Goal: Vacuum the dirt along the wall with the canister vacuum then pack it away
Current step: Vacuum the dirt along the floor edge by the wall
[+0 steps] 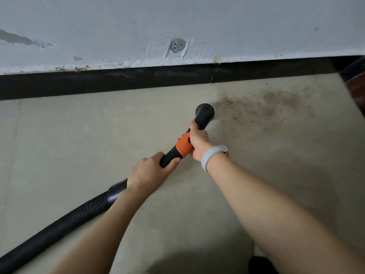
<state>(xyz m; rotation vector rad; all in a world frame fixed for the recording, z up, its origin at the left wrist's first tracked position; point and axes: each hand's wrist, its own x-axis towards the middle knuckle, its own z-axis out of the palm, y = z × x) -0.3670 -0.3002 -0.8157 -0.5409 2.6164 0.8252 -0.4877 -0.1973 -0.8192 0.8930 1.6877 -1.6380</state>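
Note:
A black vacuum wand with an orange collar (184,146) slants across the floor, its round black nozzle (204,110) touching the tiles at the left edge of a dirt patch (264,105). My right hand (198,141) grips the wand just behind the nozzle, over the orange collar. My left hand (151,173) grips the black tube lower down. From there the ribbed black hose (65,224) runs off to the bottom left. The canister itself is out of view.
The black skirting board (118,81) runs along the foot of a scuffed white wall (177,22) with a round patched hole (176,45). A dark reddish object (355,84) stands at the right edge. Beige floor tiles (79,139) spread to the left.

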